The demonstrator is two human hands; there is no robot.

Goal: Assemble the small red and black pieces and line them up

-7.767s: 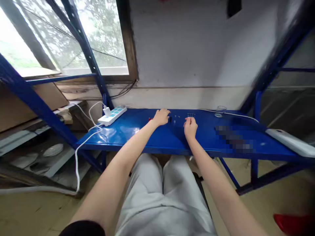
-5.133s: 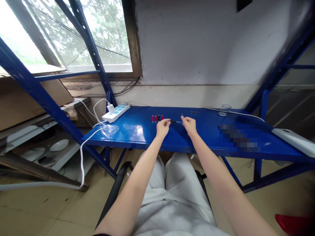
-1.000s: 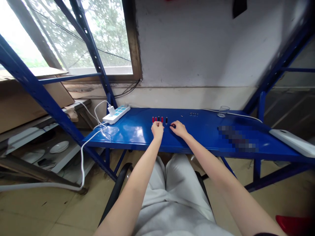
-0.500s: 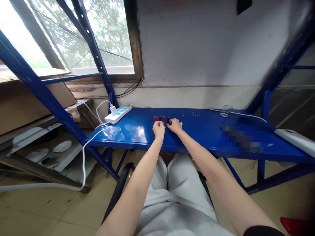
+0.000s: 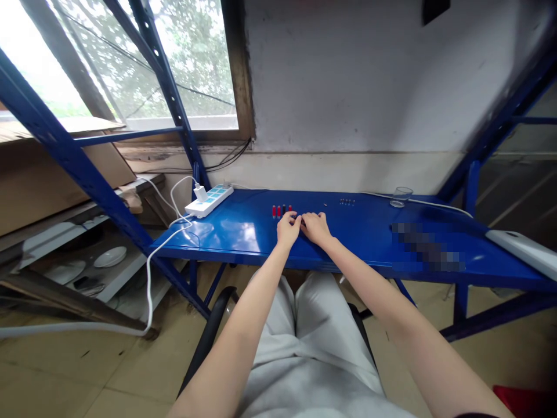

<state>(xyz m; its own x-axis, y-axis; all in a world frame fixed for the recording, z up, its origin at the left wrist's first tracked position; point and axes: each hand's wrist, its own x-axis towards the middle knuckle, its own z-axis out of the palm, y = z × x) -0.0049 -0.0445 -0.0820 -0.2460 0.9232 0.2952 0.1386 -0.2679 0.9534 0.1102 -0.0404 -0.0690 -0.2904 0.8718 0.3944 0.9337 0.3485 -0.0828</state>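
Note:
A short row of small red and black upright pieces (image 5: 280, 210) stands on the blue metal shelf (image 5: 243, 229). My left hand (image 5: 288, 228) and my right hand (image 5: 316, 227) rest side by side just right of that row, fingertips meeting around a small dark piece (image 5: 299, 219). Both hands are curled with fingers pinched together. The piece is mostly hidden by the fingers. A tiny loose part (image 5: 325, 204) and a cluster of small dark bits (image 5: 347, 202) lie further back on the shelf.
A white power strip (image 5: 208, 200) with a plugged charger and white cable (image 5: 148, 273) sits at the shelf's back left. A small glass (image 5: 401, 196) stands back right, a white bar (image 5: 520, 250) far right. Blue rack posts (image 5: 65, 154) frame the window side.
My right hand drew in from the right and met my left hand beside the row. The last dark piece in the row is now covered by my fingers.

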